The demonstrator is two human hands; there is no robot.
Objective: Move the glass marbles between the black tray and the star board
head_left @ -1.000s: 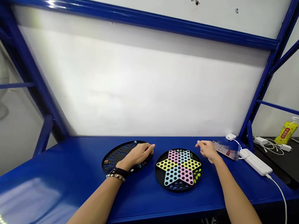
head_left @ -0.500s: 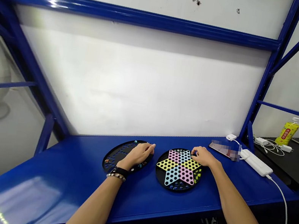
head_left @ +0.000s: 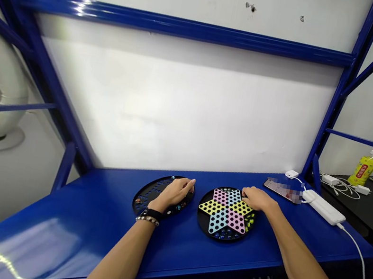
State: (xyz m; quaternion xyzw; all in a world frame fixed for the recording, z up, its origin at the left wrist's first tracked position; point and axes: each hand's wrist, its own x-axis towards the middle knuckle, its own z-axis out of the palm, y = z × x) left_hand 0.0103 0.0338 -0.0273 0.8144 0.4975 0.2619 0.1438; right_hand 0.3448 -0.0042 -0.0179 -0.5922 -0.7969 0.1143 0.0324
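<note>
My left hand (head_left: 175, 192) lies over the right part of a round black tray (head_left: 142, 195) with small holes. Its fingers point away to the right, loosely stretched, and no object shows in them. A few marbles (head_left: 179, 207) sit near that tray's rim. To the right is a Chinese checkers board (head_left: 227, 212) with a pink, blue and yellow star. Yellow-green marbles (head_left: 250, 220) and dark blue marbles (head_left: 226, 234) fill compartments around it. My right hand (head_left: 256, 198) is at the board's upper right edge, fingers curled down and closed; their tips and anything between them are hidden.
Behind the board lies a phone (head_left: 282, 190), beside a white power strip (head_left: 324, 208) with a cable hanging over the front edge. Blue metal uprights (head_left: 336, 98) and a white wall panel (head_left: 184, 110) enclose the blue tabletop (head_left: 100, 220). A yellow bottle (head_left: 364, 170) stands farther right.
The whole view has shifted slightly, so everything appears a little farther right. Both hands keep nearly the same places at the tray and the board.
</note>
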